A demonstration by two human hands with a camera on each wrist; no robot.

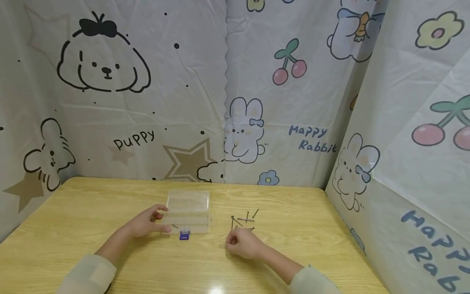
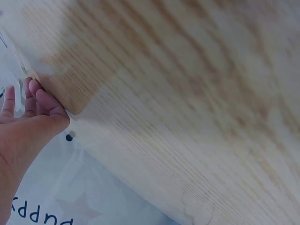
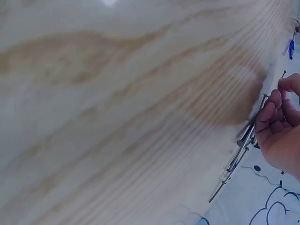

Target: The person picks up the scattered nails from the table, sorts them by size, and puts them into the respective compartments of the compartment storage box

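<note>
A clear plastic box [image 1: 188, 201] with a purple latch [image 1: 184, 235] at its front stands on the table. One small nail [image 1: 175, 226] shows inside it, near the front left. My left hand [image 1: 150, 221] holds the box's left side, the thumb at the front corner and the fingers farther back. To the right, my right hand [image 1: 243, 243] pinches a nail [image 3: 284, 74], whose end sticks out past the fingertips. Just beyond that hand lies a loose pile of nails [image 1: 246, 220]. In the right wrist view, the nails [image 3: 229, 169] lie close beside the fingers.
The wood-grain table [image 1: 176, 269] reaches back to a printed cloth [image 1: 183, 102] that hangs behind it. Another stretch of the cloth [image 1: 404, 179] hangs along the right edge of the table.
</note>
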